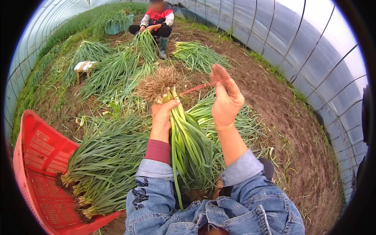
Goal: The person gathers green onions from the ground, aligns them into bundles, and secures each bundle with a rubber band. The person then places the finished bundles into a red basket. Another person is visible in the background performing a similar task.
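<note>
My left hand grips a bunch of long-leaved allium greens just below the roots. The tangled brown roots point up and away from me, while the leaves hang down toward my lap. From the bunch a thin red band runs taut to my right hand, where it is hooked across the raised fingers. Whether the band is an elastic or a string is hard to tell. The far side of the bunch is hidden.
A red plastic crate at left holds several root-ended bunches. Loose greens lie on the soil ahead, around a small stool. A person squats there, handling greens. Behind stands a teal crate; greenhouse film curves along the right.
</note>
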A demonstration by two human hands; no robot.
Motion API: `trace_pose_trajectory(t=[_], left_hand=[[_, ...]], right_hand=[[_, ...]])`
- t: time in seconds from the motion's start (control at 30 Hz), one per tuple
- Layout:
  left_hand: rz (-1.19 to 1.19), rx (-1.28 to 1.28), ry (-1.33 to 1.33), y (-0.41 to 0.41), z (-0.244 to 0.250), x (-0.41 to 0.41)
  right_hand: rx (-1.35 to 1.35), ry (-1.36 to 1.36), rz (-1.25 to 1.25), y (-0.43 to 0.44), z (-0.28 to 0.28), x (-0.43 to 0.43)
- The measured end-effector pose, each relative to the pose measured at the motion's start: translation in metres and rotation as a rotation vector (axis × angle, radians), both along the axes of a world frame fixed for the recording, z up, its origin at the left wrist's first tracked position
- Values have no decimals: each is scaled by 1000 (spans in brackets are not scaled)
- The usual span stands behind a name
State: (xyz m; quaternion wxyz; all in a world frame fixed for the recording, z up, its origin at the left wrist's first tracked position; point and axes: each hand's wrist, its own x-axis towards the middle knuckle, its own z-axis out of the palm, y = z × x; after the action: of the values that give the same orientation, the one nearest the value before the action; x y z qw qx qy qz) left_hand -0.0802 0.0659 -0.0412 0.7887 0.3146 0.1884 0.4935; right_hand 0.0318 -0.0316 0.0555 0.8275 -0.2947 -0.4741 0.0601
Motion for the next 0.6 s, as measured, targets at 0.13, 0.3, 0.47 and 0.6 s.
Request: trace_pose_trajectory(t=[0.13, 0.3, 0.47, 0.6], left_hand=[[22, 89, 1, -13, 4, 2], [-57, 62, -123, -17, 12, -4], [-90, 47, -109, -19, 16, -10], [-59, 71, -102, -15, 9, -3]], right_hand=[[-376, 226, -46, 30, -66, 37], [-527, 366, 403, 23, -77, 26], [-213, 653, 604, 25, -44, 12], [-273, 690, 1012, 17, -53, 25]])
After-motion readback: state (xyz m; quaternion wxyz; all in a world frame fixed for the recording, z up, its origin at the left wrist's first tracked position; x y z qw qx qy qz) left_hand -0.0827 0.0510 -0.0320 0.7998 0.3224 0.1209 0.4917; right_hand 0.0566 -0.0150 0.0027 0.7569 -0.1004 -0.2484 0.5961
